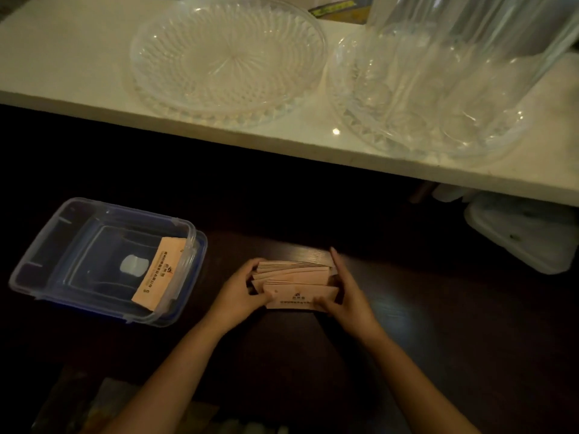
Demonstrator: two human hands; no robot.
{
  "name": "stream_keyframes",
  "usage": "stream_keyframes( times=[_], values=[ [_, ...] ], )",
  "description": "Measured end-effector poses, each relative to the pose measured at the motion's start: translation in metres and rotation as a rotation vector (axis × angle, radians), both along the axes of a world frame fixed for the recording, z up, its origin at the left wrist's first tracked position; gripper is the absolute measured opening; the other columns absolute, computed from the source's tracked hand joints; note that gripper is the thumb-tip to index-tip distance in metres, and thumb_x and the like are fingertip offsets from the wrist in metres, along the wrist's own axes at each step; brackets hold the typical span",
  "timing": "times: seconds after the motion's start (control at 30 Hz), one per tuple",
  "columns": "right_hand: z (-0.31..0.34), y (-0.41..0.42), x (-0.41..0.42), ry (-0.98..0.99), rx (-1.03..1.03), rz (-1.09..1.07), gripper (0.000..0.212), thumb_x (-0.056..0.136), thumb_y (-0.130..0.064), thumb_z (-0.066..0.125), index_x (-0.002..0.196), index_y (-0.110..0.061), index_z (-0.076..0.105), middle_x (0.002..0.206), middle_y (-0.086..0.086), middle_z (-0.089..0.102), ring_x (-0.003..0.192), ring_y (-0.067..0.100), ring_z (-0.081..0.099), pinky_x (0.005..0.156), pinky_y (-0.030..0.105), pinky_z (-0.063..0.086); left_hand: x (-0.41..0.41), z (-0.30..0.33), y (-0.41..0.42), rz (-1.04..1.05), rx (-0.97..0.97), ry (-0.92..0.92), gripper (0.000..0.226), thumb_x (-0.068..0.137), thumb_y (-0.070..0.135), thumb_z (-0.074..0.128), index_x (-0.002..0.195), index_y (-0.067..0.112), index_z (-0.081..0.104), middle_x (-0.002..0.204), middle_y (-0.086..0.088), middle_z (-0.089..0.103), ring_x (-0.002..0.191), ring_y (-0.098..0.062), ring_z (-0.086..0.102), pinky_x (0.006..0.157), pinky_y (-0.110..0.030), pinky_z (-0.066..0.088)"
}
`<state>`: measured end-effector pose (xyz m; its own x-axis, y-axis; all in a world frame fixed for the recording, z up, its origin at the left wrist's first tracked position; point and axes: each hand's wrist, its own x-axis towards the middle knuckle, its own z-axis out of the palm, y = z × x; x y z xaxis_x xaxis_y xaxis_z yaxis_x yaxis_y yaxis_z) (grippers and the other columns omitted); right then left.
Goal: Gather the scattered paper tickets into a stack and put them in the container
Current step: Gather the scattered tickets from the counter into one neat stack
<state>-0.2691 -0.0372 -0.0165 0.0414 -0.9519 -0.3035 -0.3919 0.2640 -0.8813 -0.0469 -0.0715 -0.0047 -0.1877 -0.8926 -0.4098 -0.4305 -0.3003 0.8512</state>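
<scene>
A loose bundle of pale orange paper tickets (294, 278) lies on the dark table, its edges uneven and fanned. My left hand (241, 292) presses the bundle's left end and my right hand (346, 296) its right end, so both hands clasp it between them. To the left stands a clear plastic container (47, 245) with a blue rim. A few tickets (158, 274) lie inside it, leaning against its right wall.
A white shelf (78, 57) runs across the back above the dark table. On it stand a clear cut-glass dish (225, 57) and a second glass dish (423, 98) holding a tall clear vessel. A white lidded box (526, 233) sits under the shelf at right.
</scene>
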Motion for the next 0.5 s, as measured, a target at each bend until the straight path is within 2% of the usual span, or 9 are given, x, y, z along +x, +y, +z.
stream_keyframes(
  times=[0.03,0.1,0.17,0.23,0.3,0.37,0.43,0.5],
  values=[
    [0.001,0.008,-0.008,0.096,-0.05,0.061,0.093,0.081,-0.01,0.068,0.139,-0.051,0.008,0.107,-0.005,0.051,0.096,0.0,0.055,0.087,0.011,0.045,-0.006,0.002,0.004,-0.04,-0.041,-0.022,0.057,0.071,0.013,0.073,0.117,0.037,0.048,0.112,0.016,0.06,0.106,0.003,0.055,0.09,-0.021,0.047],
    [0.005,0.024,-0.021,0.215,-0.161,0.093,0.09,0.083,-0.016,0.065,0.137,-0.055,0.004,0.103,-0.015,0.041,0.095,-0.009,0.047,0.083,-0.003,0.034,-0.021,0.008,0.013,-0.071,-0.114,-0.016,0.063,0.071,0.016,0.073,0.119,0.044,0.044,0.11,0.026,0.057,0.105,0.014,0.051,0.088,-0.01,0.043],
    [0.008,0.042,-0.031,0.26,-0.232,0.036,0.096,0.083,-0.013,0.065,0.138,-0.055,-0.001,0.103,-0.019,0.037,0.094,-0.013,0.046,0.079,-0.005,0.034,-0.039,0.008,0.029,-0.035,-0.115,0.083,0.067,0.073,0.012,0.071,0.118,0.052,0.04,0.114,0.029,0.053,0.108,0.016,0.048,0.089,-0.005,0.04],
    [0.004,0.063,-0.039,0.34,-0.313,-0.015,0.105,0.08,-0.01,0.068,0.138,-0.052,-0.009,0.11,-0.008,0.043,0.092,-0.007,0.048,0.08,0.004,0.039,-0.058,0.0,0.053,0.041,-0.063,0.186,0.072,0.076,0.003,0.066,0.118,0.053,0.036,0.123,0.021,0.05,0.114,0.011,0.047,0.096,-0.011,0.038],
    [-0.002,0.083,-0.043,0.447,-0.346,0.045,0.104,0.082,-0.011,0.066,0.138,-0.05,-0.012,0.115,0.009,0.047,0.095,0.008,0.051,0.082,0.02,0.044,-0.073,-0.009,0.078,0.093,-0.017,0.22,0.073,0.077,-0.002,0.063,0.122,0.048,0.033,0.129,0.008,0.048,0.12,0.0,0.046,0.103,-0.021,0.035],
    [-0.008,0.098,-0.043,0.481,-0.29,0.092,0.09,0.087,-0.014,0.06,0.138,-0.052,-0.003,0.121,0.012,0.044,0.103,0.018,0.053,0.089,0.025,0.045,-0.083,-0.016,0.094,0.1,0.005,0.226,0.073,0.078,-0.003,0.062,0.125,0.044,0.031,0.132,0.002,0.047,0.123,-0.008,0.045,0.106,-0.028,0.034],
    [-0.012,0.105,-0.041,0.455,-0.243,0.029,0.074,0.089,-0.016,0.057,0.141,-0.045,0.012,0.129,0.012,0.039,0.113,0.024,0.051,0.096,0.031,0.046,-0.09,-0.015,0.1,0.147,0.044,0.3,0.067,0.08,-0.001,0.059,0.124,0.044,0.035,0.13,0.004,0.049,0.118,-0.003,0.049,0.1,-0.022,0.038],
    [-0.014,0.106,-0.037,0.399,-0.224,-0.056,0.072,0.089,-0.014,0.056,0.141,-0.043,0.016,0.141,0.012,0.034,0.125,0.023,0.043,0.105,0.03,0.039,-0.096,-0.011,0.099,0.264,0.111,0.438,0.053,0.087,0.007,0.05,0.129,0.038,0.038,0.134,0.001,0.049,0.118,-0.003,0.048,0.098,-0.021,0.038]
  ],
)
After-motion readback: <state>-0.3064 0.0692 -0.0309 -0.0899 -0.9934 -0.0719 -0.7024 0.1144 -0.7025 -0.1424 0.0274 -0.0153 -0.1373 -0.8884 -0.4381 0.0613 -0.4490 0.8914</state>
